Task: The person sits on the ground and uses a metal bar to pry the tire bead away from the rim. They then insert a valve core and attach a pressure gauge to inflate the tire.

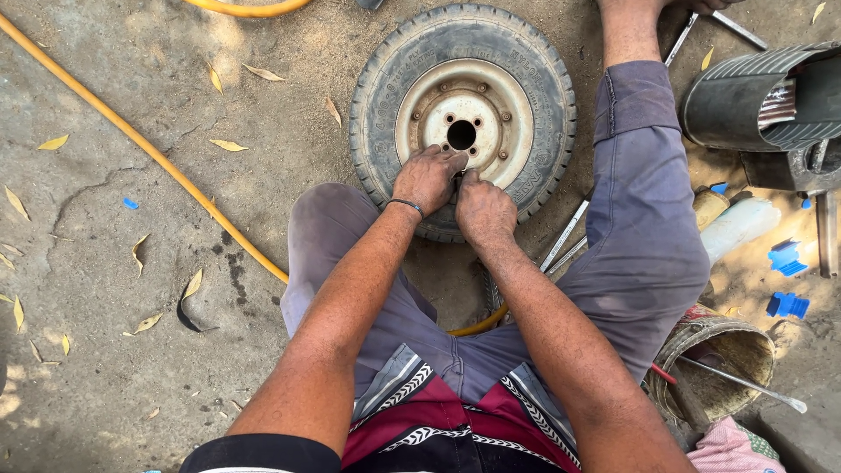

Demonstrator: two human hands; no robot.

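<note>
A small worn tyre (534,79) on a rusty cream steel rim (491,88) lies flat on the ground between my legs. My left hand (427,178) and my right hand (483,210) rest together on the near edge of the rim, fingers curled against the metal. What the fingers pinch there is hidden; I cannot tell if they hold anything. A thin dark band circles my left wrist. The rim's centre hole (461,134) and several bolt holes show just beyond my fingertips.
A yellow hose (149,149) runs across the dirt at left and under my legs. Metal bars (565,236) lie by my right knee. A dirty bucket (714,350) with a rod, a white bottle (740,226), a black ribbed rubber roll (753,96) and blue plastic bits (786,304) sit at right.
</note>
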